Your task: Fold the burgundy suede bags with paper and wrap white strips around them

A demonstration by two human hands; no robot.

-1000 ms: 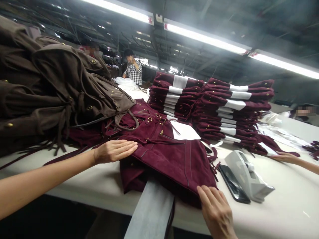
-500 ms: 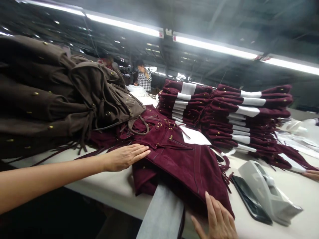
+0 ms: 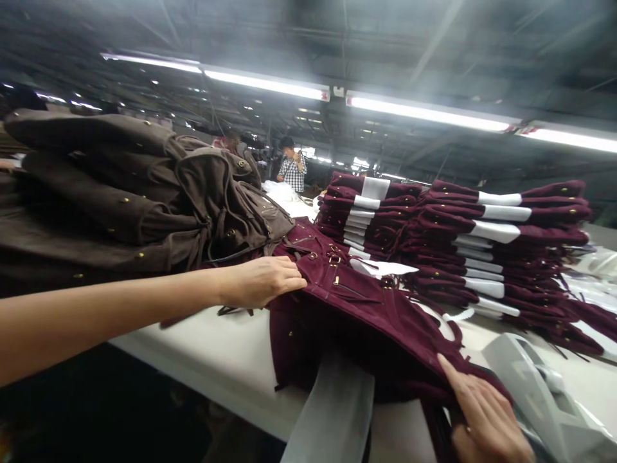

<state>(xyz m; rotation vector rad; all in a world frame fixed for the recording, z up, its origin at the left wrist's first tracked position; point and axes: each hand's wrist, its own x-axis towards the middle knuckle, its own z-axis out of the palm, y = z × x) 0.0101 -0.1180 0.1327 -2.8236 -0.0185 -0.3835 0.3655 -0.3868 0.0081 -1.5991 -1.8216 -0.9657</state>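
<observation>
A maroon suede-like bag (image 3: 357, 308) with brass buckles and a zip lies across the table before me. Its near edge is raised, showing a dark opening underneath. My left hand (image 3: 265, 281) pinches that edge near its left end, fingers curled over it. At the right end, my right hand (image 3: 489, 411) grips the same edge, index finger on top and thumb lower down. From the opening a pale greyish-white strip (image 3: 332, 411) hangs over the table's front edge. A white sheet (image 3: 380, 267) rests at the bag's far side.
Brown bags (image 3: 110, 193) are heaped at left. Behind stand two stacks of maroon bags, a left stack (image 3: 332, 209) and a right stack (image 3: 443, 251), with white bands. A grey tape dispenser (image 3: 540, 392) sits beside my right hand. A person (image 3: 292, 168) stands far back.
My left hand has gone from lying flat on the bag to gripping its edge. The right hand has closed on the other end, and the near edge has risen, widening the opening.
</observation>
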